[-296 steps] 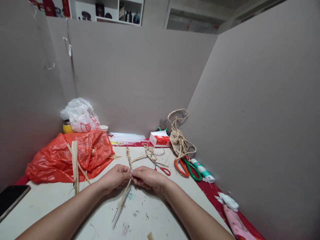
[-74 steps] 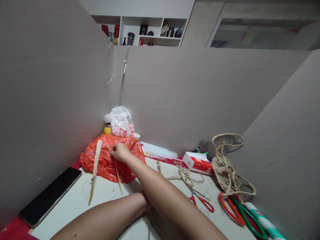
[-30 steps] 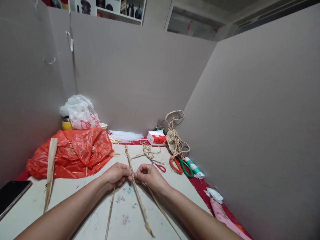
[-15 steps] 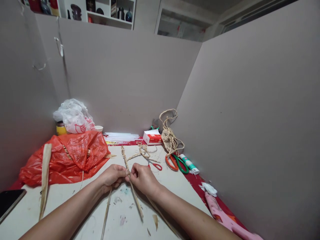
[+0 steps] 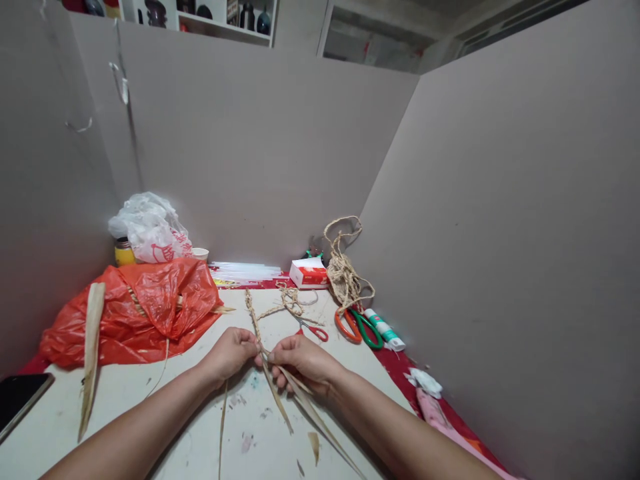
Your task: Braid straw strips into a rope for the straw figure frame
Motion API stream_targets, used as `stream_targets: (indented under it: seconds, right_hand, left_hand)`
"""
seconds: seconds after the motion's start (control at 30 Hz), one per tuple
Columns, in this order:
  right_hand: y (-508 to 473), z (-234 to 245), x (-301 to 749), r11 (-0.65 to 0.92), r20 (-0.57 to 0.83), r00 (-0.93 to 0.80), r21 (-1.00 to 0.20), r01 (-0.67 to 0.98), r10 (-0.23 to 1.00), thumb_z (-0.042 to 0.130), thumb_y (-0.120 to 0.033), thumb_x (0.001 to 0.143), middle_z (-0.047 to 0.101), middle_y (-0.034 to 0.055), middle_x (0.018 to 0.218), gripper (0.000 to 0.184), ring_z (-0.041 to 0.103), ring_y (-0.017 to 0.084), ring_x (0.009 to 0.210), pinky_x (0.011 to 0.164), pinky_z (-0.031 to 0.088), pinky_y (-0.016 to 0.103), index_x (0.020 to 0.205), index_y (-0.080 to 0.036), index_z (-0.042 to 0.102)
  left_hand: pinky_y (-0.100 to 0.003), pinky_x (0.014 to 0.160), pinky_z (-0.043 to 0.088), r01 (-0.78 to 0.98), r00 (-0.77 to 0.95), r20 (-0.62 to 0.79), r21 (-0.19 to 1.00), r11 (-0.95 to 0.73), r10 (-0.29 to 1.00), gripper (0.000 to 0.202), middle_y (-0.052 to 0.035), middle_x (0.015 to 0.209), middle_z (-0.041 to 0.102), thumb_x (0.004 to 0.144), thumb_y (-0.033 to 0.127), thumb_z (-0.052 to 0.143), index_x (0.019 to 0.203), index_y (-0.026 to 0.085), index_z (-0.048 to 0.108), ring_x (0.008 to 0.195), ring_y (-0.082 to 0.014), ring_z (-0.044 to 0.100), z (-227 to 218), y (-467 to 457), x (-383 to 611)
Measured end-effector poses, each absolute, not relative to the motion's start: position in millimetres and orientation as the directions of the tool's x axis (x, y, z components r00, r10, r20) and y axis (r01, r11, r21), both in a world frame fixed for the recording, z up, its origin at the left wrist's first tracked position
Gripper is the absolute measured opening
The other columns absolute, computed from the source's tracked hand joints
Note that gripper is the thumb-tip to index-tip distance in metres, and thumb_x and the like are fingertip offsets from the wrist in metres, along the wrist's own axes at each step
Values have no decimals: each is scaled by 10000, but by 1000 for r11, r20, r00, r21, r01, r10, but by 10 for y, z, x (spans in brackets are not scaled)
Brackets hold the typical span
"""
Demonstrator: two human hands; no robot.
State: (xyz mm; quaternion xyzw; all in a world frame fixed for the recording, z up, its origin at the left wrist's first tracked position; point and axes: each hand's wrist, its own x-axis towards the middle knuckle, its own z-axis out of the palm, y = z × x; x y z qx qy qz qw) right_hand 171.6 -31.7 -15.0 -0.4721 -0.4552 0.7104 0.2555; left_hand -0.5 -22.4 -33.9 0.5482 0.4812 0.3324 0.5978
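Note:
A braid of dry straw-coloured fibre (image 5: 252,315) runs away from me over the white board (image 5: 250,427). At its near end my left hand (image 5: 235,353) is closed, thumb and finger pinching the braid. Right beside it, my right hand (image 5: 300,363) is closed on a flat fibre strand (image 5: 320,423) that trails toward me to the lower right. Another loose strand (image 5: 277,397) hangs from the braid between the hands, and a thin one (image 5: 223,427) comes down below the left hand. Small red-handled scissors (image 5: 315,331) lie beyond my right hand.
An orange-red plastic bag (image 5: 140,313) with a dry leaf strip (image 5: 93,353) on it lies left, near a phone (image 5: 20,400). At the back right are a coiled braided cord (image 5: 345,273), a red tissue box (image 5: 309,274), orange- and green-handled scissors (image 5: 367,330) and a tube (image 5: 385,329).
My right hand has turned and its fingers have opened out somewhat, with the strand now spread toward the lower right. The left hand keeps its pinch. The view has shifted slightly.

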Motion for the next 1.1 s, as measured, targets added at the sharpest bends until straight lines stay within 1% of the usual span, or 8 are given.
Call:
stream_targets:
  seconds: [0.13, 0.23, 0.33, 0.5, 0.63, 0.87, 1.03, 1.1]
  right_hand:
    - [-372, -169, 1636, -447, -437, -364, -892, 59, 823, 647, -240, 650, 575, 6, 480, 158, 523, 95, 365, 317, 370, 172, 632, -120, 546]
    - [-427, -245, 1509, -364, -371, -303, -928, 80, 878, 628, -305, 678, 573, -6, 473, 208, 523, 111, 356, 326, 375, 193, 629, -159, 488]
    - [-466, -363, 1400, -215, -263, -174, -942, 257, 949, 573, -350, 725, 537, -24, 438, 245, 500, 116, 329, 338, 351, 203, 605, -190, 431]
    - [-471, -449, 1373, 139, 70, -132, -747, 650, 989, 491, -222, 757, 579, 25, 497, 213, 533, 120, 439, 457, 341, 217, 549, -177, 491]
    - [-468, -421, 1366, 206, 160, -135, -613, 763, 978, 486, -151, 730, 612, 42, 553, 195, 543, 131, 528, 516, 323, 223, 550, -164, 558]
    - [-478, -178, 1461, 243, 71, -258, -632, 735, 964, 513, -285, 789, 611, 25, 562, 249, 514, 122, 549, 508, 304, 211, 611, -150, 621]
    - [-282, 12, 1623, 184, 111, -160, -802, 568, 981, 458, -360, 836, 627, 40, 682, 288, 551, 124, 616, 553, 376, 209, 720, -139, 600]
    - [-228, -7, 1588, 68, -17, -189, -899, 434, 982, 472, -335, 827, 624, 37, 713, 227, 560, 119, 607, 546, 399, 211, 775, -141, 578]
  left_hand:
    - [-198, 433, 219, 138, 288, -210, 975, 177, 934, 132, -8, 588, 629, 676, 268, 561, 666, 137, 561, 377, -42, 334, -331, -247, 13]
    - [-201, 430, 210, 122, 237, -203, 976, 178, 950, 128, 22, 528, 572, 664, 262, 573, 638, 140, 546, 370, -39, 305, -306, -282, 47]
    - [-203, 424, 193, 119, 205, -213, 974, 192, 955, 134, 65, 441, 451, 660, 256, 576, 605, 148, 519, 357, -36, 270, -293, -305, 72]
    - [-205, 416, 162, 135, 218, -219, 972, 193, 951, 157, 88, 397, 343, 686, 283, 553, 608, 152, 517, 349, -40, 245, -295, -312, 72]
    - [-201, 411, 155, 129, 233, -212, 974, 186, 949, 163, 84, 398, 358, 663, 292, 581, 609, 150, 522, 355, -40, 260, -305, -304, 72]
    - [-199, 382, 138, 32, 230, -258, 966, 257, 938, 115, 77, 399, 422, 585, 217, 591, 659, 143, 541, 338, -37, 264, -304, -261, 36]
    - [-199, 363, 102, -60, 354, -291, 941, 332, 889, 219, -5, 580, 624, 567, 254, 660, 705, 124, 551, 327, -9, 248, -213, -223, -40]
    - [-194, 362, 97, -89, 391, -297, 930, 357, 871, 235, -17, 593, 635, 564, 257, 678, 706, 122, 548, 329, -9, 281, -205, -200, -69]
